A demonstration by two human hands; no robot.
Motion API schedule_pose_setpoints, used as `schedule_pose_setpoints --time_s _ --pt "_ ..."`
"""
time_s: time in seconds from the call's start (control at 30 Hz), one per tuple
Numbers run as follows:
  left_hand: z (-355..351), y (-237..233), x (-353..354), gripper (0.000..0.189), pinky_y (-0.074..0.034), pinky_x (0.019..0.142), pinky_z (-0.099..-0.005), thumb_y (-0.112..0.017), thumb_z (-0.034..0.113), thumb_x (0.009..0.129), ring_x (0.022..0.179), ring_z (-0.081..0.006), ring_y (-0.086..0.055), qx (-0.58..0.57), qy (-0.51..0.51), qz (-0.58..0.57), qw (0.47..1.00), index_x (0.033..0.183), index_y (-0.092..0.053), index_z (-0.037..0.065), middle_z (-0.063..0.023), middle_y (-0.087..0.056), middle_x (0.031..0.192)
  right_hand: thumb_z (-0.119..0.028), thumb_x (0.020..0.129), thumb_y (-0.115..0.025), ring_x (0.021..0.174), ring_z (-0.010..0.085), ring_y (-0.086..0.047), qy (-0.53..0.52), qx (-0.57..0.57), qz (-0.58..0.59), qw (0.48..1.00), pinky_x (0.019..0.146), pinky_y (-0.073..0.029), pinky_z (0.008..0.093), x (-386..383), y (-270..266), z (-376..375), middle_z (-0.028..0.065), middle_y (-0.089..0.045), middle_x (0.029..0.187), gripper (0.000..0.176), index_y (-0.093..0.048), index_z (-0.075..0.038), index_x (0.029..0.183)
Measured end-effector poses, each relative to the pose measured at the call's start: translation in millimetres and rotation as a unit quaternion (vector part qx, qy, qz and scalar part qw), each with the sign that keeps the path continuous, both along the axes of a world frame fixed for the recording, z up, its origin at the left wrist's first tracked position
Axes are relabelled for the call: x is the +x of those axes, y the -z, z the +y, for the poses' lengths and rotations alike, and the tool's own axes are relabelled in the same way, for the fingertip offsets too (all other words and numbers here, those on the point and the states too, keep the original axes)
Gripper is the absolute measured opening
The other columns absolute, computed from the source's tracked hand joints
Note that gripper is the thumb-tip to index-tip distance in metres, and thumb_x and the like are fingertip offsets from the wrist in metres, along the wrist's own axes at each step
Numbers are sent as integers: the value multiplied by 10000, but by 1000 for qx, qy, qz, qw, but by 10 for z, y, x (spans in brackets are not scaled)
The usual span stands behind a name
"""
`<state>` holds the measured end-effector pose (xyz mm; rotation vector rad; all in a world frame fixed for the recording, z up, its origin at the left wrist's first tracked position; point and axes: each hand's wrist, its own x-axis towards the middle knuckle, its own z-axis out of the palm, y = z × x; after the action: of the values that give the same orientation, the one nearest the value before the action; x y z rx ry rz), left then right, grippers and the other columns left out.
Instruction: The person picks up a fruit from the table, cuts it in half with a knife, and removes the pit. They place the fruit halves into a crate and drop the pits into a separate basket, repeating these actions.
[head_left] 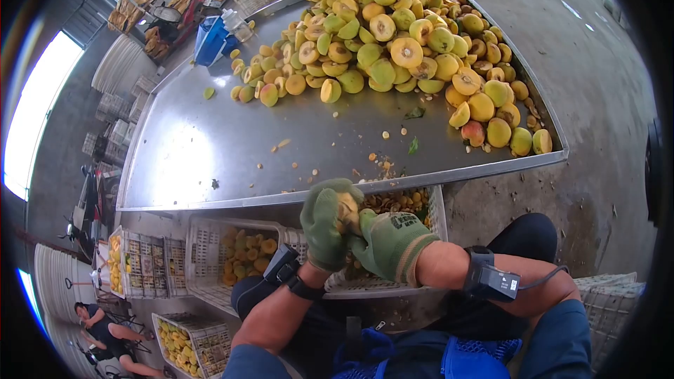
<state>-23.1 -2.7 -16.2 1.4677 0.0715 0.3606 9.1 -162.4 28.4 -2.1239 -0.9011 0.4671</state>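
Note:
Both hands wear green gloves and meet just below the front edge of the metal table (pixel 232 168). My left hand (pixel 326 224) is closed around a piece of yellow-orange fruit (pixel 347 212). Against that fruit presses my right hand (pixel 393 242), its fingers curled; whatever it grips is hidden. Under the hands stands a white crate (pixel 439 217) with small fruit scraps (pixel 393 201) in it. On the table, a large pile of halved yellow and green fruit (pixel 379 49) spreads along the back and right side.
Left of the hands is a crate of fruit halves (pixel 246 256). More fruit crates (pixel 186 344) stand at lower left, near a seated person (pixel 105 330). A blue container (pixel 210 42) sits at the table's back left. Stacked crates (pixel 611 309) are at lower right.

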Motion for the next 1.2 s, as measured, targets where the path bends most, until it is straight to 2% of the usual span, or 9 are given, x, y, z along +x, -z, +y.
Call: schedule_pose_setpoints --time_s 0.2,0.3,0.37,0.5,0.6,0.77,0.9,1.1,1.2 --pt "-27 -71 -32 274 -567 801 -306 -509 254 1063 879 -156 -668 -42 12 45 998 1139 -622 17 -89 -691 1008 -333 964 -587 798 420 -692 -10 -43 -52 998 720 -539 518 6 16 -33 225 -710 877 336 -642 -31 1100" --pt "-2 -53 -29 230 -574 786 -314 -647 68 906 883 -181 -689 204 -12 -13 979 1119 -649 -20 -101 -701 999 -323 966 -583 809 397 -707 -5 -74 -83 994 733 -547 499 9 28 -17 210 -721 888 356 -611 -39 1180" --pt "3 -36 -35 297 -576 792 -318 -708 25 831 888 -191 -693 156 -19 10 988 1119 -650 -19 -101 -695 1002 -309 967 -577 838 367 -733 -8 -80 -141 987 763 -556 477 -3 116 12 179 -741 900 369 -590 -48 1228" --pt "-24 -97 -60 363 -578 804 -326 -775 21 773 896 -203 -697 133 -18 15 991 1112 -653 -19 -101 -690 1020 -321 963 -581 814 378 -723 -7 -68 -104 992 737 -555 487 31 37 -9 184 -734 892 356 -603 -47 1189" --pt "-2 -171 -63 189 -579 817 -300 -654 7 951 906 -145 -673 270 2 -29 962 1138 -631 -2 -72 -700 1015 -328 947 -604 789 400 -701 -13 -82 -62 995 720 -554 491 49 -15 -5 200 -719 882 365 -610 -38 1168" --pt "-21 -159 -68 186 -584 821 -312 -595 113 1007 888 -164 -687 164 -1 15 986 1138 -635 -13 -93 -711 999 -344 942 -608 807 408 -703 -23 -86 -59 994 727 -551 497 48 -9 -28 209 -721 890 346 -633 -27 1077" --pt "-92 -191 -74 237 -588 820 -317 -541 180 1037 866 -172 -696 12 -12 60 998 1115 -643 -20 -99 -717 985 -276 960 -552 872 376 -731 -42 -125 -26 991 789 -562 482 54 -172 -73 180 -742 947 325 -642 -68 1193" --pt "-109 -146 -66 297 -552 721 -282 -492 194 1044 812 -127 -664 67 -48 46 996 1094 -696 -16 -77 -723 940 -357 930 -614 827 411 -707 -35 -93 -35 994 751 -551 502 75 -91 -117 219 -724 897 367 -635 -13 1056" --pt "-120 -237 -78 242 -582 779 -327 -521 164 1031 861 -174 -694 108 -36 53 992 1069 -674 -19 -100 -716 955 -350 924 -619 833 411 -706 -35 -117 -58 991 764 -549 507 117 -38 -109 216 -726 902 369 -637 -14 1076"
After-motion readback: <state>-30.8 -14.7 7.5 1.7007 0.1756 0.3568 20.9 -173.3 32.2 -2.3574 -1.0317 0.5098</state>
